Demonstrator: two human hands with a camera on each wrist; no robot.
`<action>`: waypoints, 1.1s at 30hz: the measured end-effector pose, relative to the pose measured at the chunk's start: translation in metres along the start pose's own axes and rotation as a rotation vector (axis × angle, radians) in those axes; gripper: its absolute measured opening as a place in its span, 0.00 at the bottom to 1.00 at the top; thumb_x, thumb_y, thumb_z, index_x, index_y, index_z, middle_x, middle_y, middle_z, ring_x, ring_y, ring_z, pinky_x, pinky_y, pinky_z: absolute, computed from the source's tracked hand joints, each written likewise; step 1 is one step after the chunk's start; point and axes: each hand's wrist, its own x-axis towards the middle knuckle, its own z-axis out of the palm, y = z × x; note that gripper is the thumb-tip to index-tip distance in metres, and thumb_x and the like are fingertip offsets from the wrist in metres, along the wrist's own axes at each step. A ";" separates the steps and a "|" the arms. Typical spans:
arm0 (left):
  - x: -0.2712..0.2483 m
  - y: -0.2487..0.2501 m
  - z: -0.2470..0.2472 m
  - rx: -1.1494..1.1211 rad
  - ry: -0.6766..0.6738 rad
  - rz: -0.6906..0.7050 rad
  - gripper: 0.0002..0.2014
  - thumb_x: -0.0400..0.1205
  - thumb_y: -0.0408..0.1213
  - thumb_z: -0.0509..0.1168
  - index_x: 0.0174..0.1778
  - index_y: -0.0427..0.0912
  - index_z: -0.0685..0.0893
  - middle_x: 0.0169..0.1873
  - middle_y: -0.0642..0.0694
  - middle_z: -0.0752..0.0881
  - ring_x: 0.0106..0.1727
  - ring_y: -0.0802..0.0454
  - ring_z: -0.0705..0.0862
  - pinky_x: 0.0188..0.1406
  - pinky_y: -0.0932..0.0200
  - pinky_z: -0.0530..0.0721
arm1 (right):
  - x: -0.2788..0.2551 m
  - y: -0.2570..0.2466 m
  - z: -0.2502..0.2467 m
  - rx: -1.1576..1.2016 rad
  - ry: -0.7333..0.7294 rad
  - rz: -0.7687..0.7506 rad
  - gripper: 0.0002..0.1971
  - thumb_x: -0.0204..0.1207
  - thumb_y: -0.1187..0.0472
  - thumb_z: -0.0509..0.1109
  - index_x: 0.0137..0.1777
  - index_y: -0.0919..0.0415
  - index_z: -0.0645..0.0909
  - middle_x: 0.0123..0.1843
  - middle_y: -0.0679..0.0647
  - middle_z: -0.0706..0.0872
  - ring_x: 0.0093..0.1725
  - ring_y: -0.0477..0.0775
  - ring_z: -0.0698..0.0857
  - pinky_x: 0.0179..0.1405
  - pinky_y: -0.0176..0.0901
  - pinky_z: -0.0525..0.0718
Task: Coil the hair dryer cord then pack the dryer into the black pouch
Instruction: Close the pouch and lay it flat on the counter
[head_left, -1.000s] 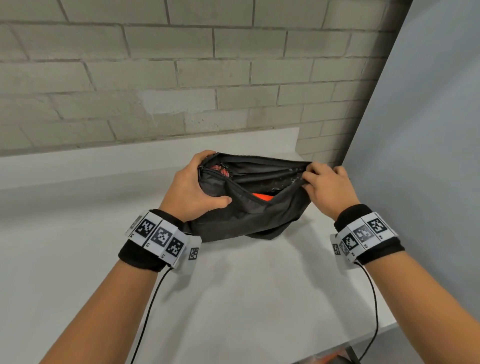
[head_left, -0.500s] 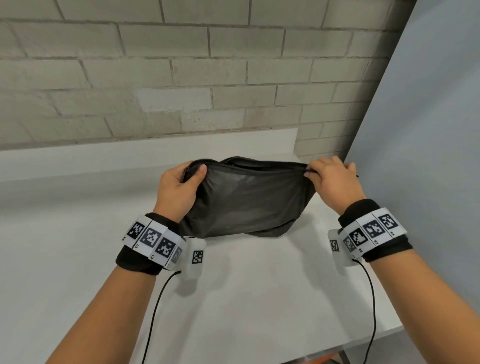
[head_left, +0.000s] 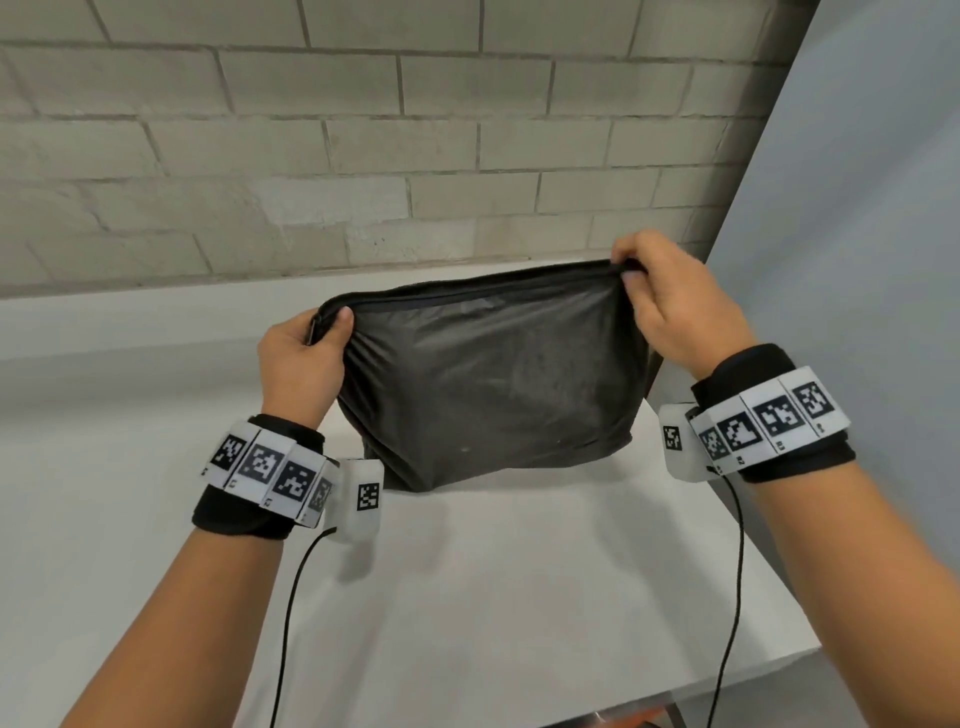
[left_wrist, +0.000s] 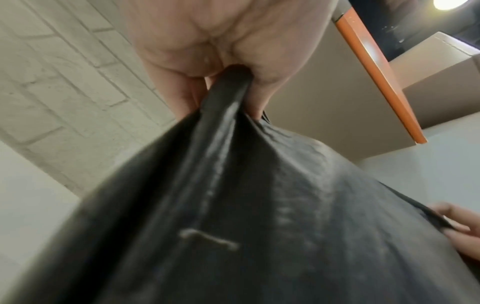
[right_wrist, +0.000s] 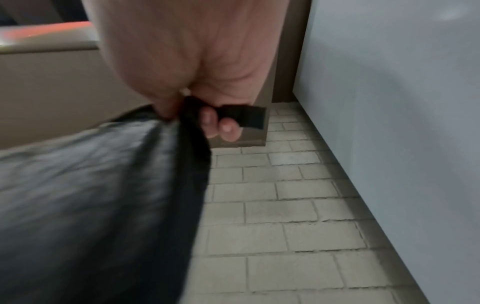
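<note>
Head view: pouch (head_left: 488, 395) stands upright on tabletop (head_left: 519, 597), bulging, zip edge on top. Left hand (head_left: 301, 364) pinches its top left corner; right hand (head_left: 670, 306) pinches the top right corner, held higher.
Left wrist: fingers clamp a fold of the pouch.
Right wrist: fingers curl round the pouch end tab. Blurred.

The pouch (head_left: 488, 395) is held upright on the table (head_left: 467, 597), its base resting on the surface near the far right corner. Its top left corner is pinched by the left hand (head_left: 301, 358), its top right corner by the right hand (head_left: 670, 306), which is held higher. A brick wall (head_left: 363, 130) stands behind the table; a panel (head_left: 857, 208) stands at the right.
</note>
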 end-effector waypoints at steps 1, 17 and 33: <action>0.001 0.000 0.000 -0.011 0.013 -0.012 0.07 0.79 0.36 0.65 0.47 0.36 0.85 0.34 0.52 0.83 0.29 0.71 0.80 0.38 0.73 0.78 | 0.000 0.003 -0.003 -0.020 -0.059 0.031 0.10 0.81 0.61 0.57 0.60 0.62 0.72 0.45 0.60 0.80 0.43 0.58 0.78 0.44 0.51 0.77; -0.011 0.013 0.022 -0.411 -0.126 -0.278 0.07 0.80 0.33 0.63 0.39 0.44 0.83 0.39 0.47 0.85 0.41 0.55 0.83 0.45 0.63 0.82 | -0.010 0.022 0.031 0.055 -0.398 0.117 0.17 0.78 0.63 0.63 0.67 0.59 0.76 0.57 0.54 0.80 0.56 0.53 0.78 0.61 0.47 0.76; -0.021 0.007 0.021 -0.272 -0.366 -0.194 0.11 0.77 0.35 0.67 0.35 0.28 0.86 0.33 0.38 0.86 0.39 0.47 0.82 0.46 0.52 0.80 | -0.006 -0.090 0.083 0.327 0.015 0.065 0.10 0.76 0.62 0.66 0.56 0.59 0.81 0.46 0.52 0.76 0.45 0.35 0.77 0.50 0.21 0.72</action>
